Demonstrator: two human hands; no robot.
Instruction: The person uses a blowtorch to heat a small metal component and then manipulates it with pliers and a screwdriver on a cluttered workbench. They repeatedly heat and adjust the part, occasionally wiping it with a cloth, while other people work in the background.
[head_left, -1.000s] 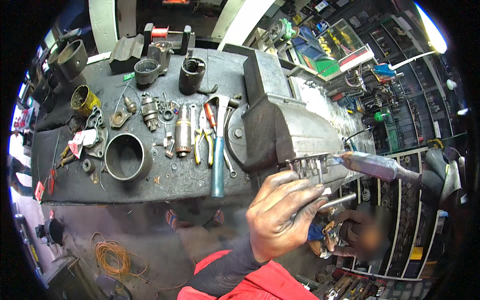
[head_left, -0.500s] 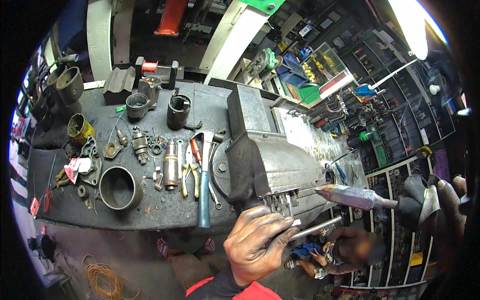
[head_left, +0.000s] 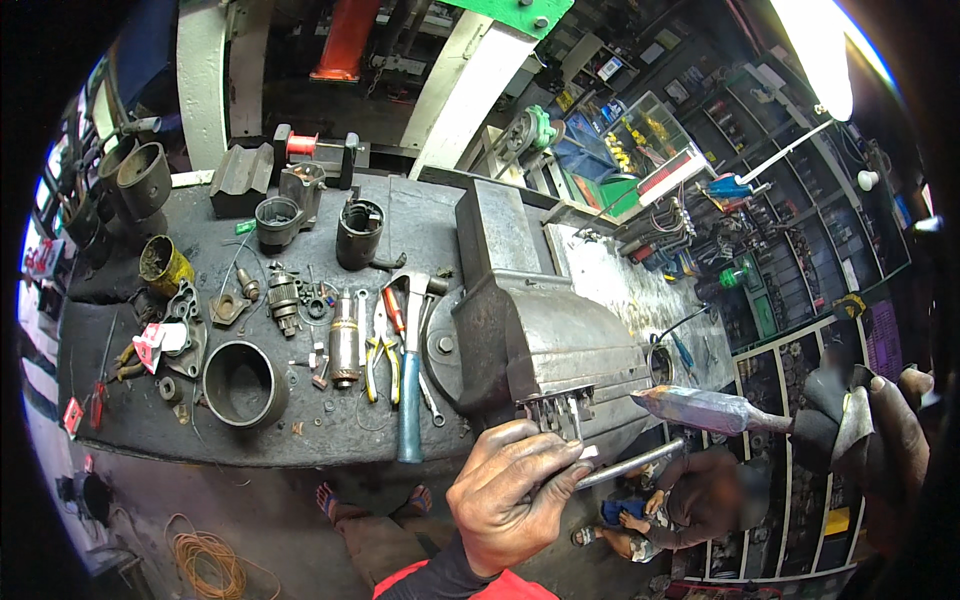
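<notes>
My left hand [head_left: 515,490] is closed around a thin grey metal rod [head_left: 635,462] that sticks out to the right. Its fingertips are at a small part with metal tabs, perhaps a brush holder [head_left: 560,410], at the front of the big bench vise [head_left: 575,340]. How that part is held there is not clear. At the far right, my right hand [head_left: 895,430], partly dark, grips a heavy soldering iron [head_left: 695,410] with a rag or dark wrap at its handle. The iron's wedge-shaped bit points left, just right of the vise and above the rod, apart from both.
On the dark bench lie a hammer [head_left: 408,400], pliers [head_left: 380,350], an armature [head_left: 344,345], a metal ring housing [head_left: 243,385] and several starter parts. A person [head_left: 700,490] sits low at the lower right. A coiled orange cable [head_left: 208,560] lies on the floor.
The soldering iron has tipped slightly, its bit a little lower. The rod's free end has dropped slightly. My left hand stays nearly in place; the whole view has shifted a little.
</notes>
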